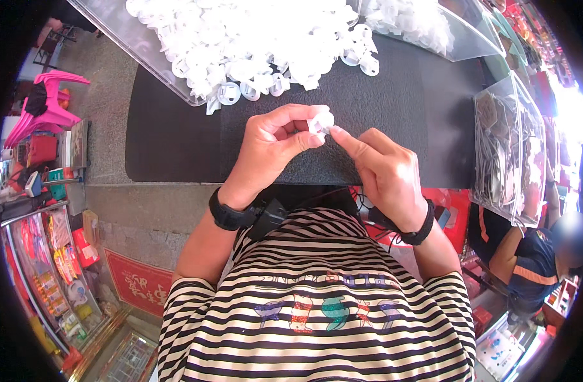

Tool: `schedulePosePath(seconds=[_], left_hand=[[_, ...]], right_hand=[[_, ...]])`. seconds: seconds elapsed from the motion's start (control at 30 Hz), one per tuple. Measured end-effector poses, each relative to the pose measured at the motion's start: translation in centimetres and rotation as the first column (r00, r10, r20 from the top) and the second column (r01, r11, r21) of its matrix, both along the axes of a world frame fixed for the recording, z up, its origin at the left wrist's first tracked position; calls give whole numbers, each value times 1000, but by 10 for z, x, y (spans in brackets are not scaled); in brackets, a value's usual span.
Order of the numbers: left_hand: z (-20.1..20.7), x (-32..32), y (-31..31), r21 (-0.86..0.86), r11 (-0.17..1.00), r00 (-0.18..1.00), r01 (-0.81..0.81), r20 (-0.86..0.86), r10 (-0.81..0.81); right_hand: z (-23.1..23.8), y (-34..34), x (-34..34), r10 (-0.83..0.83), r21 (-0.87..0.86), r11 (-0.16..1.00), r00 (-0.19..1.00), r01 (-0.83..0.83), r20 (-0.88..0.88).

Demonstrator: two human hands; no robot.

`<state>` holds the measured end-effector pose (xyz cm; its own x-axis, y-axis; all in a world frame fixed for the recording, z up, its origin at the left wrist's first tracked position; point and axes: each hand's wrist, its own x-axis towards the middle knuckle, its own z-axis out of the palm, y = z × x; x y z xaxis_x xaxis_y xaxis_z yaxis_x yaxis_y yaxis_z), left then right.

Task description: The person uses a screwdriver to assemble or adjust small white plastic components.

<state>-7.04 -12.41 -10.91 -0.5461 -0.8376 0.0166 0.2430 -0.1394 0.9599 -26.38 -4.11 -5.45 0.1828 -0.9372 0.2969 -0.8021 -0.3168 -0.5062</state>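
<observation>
With our left hand [266, 145] we pinch a small white plastic fitting [322, 120], its long axis unclear; our right hand [390, 170] meets its right side, grip indiscernible.

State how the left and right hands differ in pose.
The left hand pinches a small white part between thumb and forefinger; the right hand puts one fingertip at its right side. The left hand's pinching fingers point rightward; the right hand's extended finger points up and left. Both wrists wear a black band.
</observation>
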Motion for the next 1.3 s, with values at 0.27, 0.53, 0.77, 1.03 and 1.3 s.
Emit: schedulePosePath(seconds=[0.27,0.53,0.77,1.03,1.3], left_hand=[[2,-1,0,13,1000,1000,23,-4,-23],[0,-1,2,-11,999,999,-45,-8,45],[0,-2,3,-12,999,998,-48,-39,47],[-2,-2,3,-56,996,994,-70,-85,65],[5,-3,5,-109,992,998,-58,8,59]], right_hand=[[5,0,9,-37,-14,999,994,36,-99],[12,0,3,-66,-48,997,997,64,-38],[13,0,10,-51,-41,998,992,46,-117],[16,2,11,-54,-16,999,991,52,-119],[16,1,13,-46,-11,999,981,45,-191]])
